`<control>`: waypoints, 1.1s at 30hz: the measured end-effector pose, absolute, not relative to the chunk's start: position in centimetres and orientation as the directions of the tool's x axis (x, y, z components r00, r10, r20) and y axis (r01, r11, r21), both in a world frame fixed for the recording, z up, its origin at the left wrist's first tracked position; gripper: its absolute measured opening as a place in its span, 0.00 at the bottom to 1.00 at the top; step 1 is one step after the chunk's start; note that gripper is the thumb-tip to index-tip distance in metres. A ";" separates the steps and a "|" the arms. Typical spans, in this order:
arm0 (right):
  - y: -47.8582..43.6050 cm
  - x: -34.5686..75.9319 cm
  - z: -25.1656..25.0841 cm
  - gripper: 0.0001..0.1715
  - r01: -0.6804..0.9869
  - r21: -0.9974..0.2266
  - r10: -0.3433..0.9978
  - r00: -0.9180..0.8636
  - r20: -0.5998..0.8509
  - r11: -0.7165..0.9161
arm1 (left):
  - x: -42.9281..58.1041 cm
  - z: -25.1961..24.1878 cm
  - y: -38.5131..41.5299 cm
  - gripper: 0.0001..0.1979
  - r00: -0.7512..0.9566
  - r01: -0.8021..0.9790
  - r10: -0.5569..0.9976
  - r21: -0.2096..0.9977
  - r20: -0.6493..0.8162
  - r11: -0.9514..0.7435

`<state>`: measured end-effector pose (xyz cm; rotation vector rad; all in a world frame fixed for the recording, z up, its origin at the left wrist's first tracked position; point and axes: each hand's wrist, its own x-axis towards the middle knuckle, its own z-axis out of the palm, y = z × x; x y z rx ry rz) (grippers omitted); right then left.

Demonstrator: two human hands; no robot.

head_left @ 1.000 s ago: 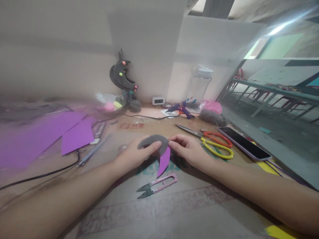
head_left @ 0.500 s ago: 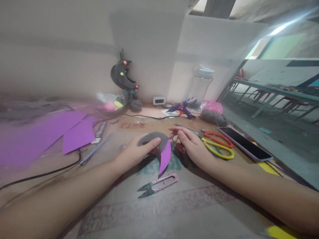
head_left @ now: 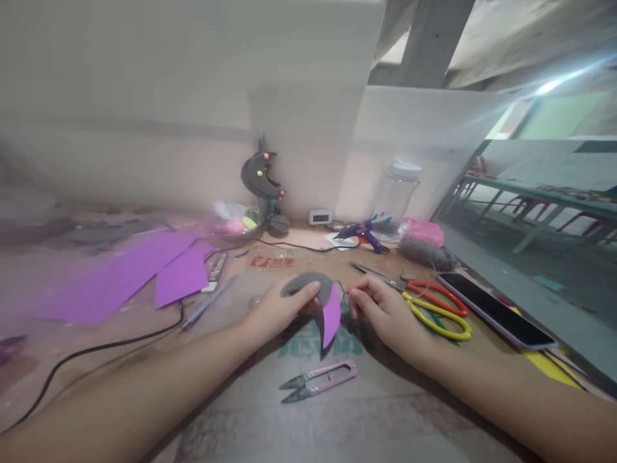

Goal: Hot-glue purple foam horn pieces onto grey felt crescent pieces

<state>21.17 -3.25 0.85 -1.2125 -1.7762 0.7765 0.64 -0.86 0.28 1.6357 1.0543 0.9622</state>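
My left hand (head_left: pixel 294 302) pinches a crescent moon shape (head_left: pixel 331 316), its thumb on top. Grey yarn (head_left: pixel 308 281) is wound round the upper part of the crescent; the lower tip shows bare purple. To the right, my right hand (head_left: pixel 373 302) is closed, thumb against fingers, on a strand of grey yarn that loops over from the crescent's edge. Pink thread snips (head_left: pixel 321 379) lie on the table just below the crescent. Beyond my right hand, a ball of grey yarn (head_left: pixel 427 252) rests at the back, with a strand trailing from it over the scissors.
Scissors with red and yellow handles (head_left: pixel 436 308) and a phone (head_left: pixel 496 310) lie at right. A glue gun (head_left: pixel 361 236), a clear bottle (head_left: pixel 398 199), a small clock (head_left: pixel 321 217) and a finished dark moon (head_left: pixel 263 173) stand at the back. Purple sheets (head_left: pixel 180 276) lie left.
The view has tilted up and shifted left, so everything sits lower and farther right. My right hand's fingers have drawn closer together around the yarn; the left keeps its hold on the crescent.
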 end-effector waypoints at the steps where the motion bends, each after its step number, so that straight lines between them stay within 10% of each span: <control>1: -3.3 21.2 0.8 0.13 0.437 -0.825 0.932 -0.204 0.298 0.359 | 0.7 0.3 -0.8 0.19 0.327 0.185 0.936 0.963 0.130 -0.198; 33: -3.2 21.7 -0.3 0.04 0.320 -0.767 0.817 -0.381 0.434 0.557 | 0.4 0.6 -1.1 0.18 0.342 0.249 0.933 0.946 0.115 -0.208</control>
